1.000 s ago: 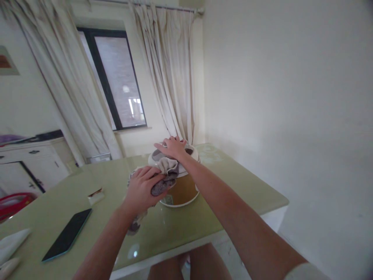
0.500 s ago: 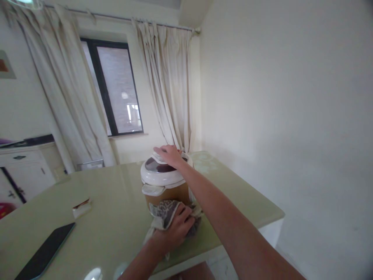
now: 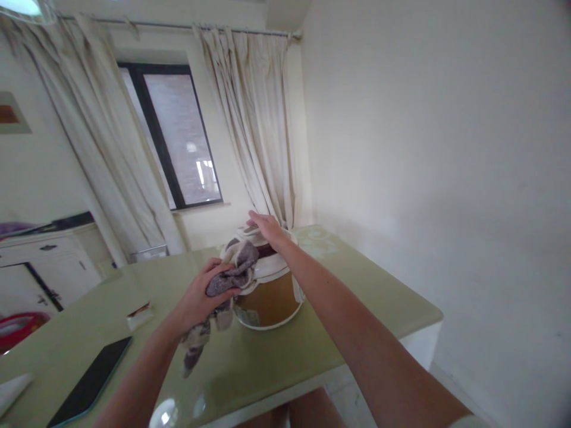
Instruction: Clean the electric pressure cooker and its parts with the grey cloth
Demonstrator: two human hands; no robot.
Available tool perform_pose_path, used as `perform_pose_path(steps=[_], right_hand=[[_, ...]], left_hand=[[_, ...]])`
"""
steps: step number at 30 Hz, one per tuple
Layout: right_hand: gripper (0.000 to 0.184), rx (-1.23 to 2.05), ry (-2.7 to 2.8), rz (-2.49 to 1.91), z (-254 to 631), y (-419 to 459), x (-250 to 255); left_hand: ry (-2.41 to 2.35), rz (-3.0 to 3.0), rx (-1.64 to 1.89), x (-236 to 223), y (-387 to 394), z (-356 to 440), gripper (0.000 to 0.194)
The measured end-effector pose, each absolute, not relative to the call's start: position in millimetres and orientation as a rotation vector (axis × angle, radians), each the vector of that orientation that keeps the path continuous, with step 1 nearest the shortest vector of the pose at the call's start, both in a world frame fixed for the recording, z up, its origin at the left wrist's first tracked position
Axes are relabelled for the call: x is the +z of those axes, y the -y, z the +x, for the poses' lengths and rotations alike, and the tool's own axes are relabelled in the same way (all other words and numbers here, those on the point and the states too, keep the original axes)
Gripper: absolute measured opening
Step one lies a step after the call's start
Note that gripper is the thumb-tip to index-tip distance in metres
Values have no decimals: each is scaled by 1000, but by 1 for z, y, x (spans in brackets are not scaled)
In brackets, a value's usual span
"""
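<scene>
A rice cooker (image 3: 272,297) with a brown body and a white lid stands on the pale green table (image 3: 357,285). My right hand (image 3: 266,227) lies flat on top of its lid, fingers stretched out. My left hand (image 3: 200,297) is closed on a grey and cream cloth (image 3: 232,273), pressing it against the cooker's left upper edge. A loose end of the cloth hangs down below my left wrist, above the table.
A dark phone (image 3: 91,380) lies at the table's near left, and a small wrapper (image 3: 139,315) sits further back. A white cabinet (image 3: 44,267) stands at the left, a curtained window (image 3: 178,137) behind the table, a bare wall on the right.
My left hand has carried the cloth from the cooker's lower front up to its left upper edge. My right hand has stayed on the lid.
</scene>
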State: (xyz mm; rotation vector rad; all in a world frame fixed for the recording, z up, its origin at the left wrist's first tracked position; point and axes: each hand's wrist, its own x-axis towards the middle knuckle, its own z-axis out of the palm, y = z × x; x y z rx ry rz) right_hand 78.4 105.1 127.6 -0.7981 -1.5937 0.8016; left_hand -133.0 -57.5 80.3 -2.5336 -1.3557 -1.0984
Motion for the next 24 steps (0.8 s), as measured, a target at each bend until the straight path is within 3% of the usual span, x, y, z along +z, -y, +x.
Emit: perform_pose_path(steps=[8,17,24], right_hand=[[45,689,1720,-879,80,-94,133],[38,507,1980,-801,91,-105,131],[40,439,2185,-614,136,-105,131]], left_hand=[[1264,-2289,-721,70,70,-115,36],[1088,-2097,-639,55,89,-61,39],[1052,-2262,-656,73,88,20,24]])
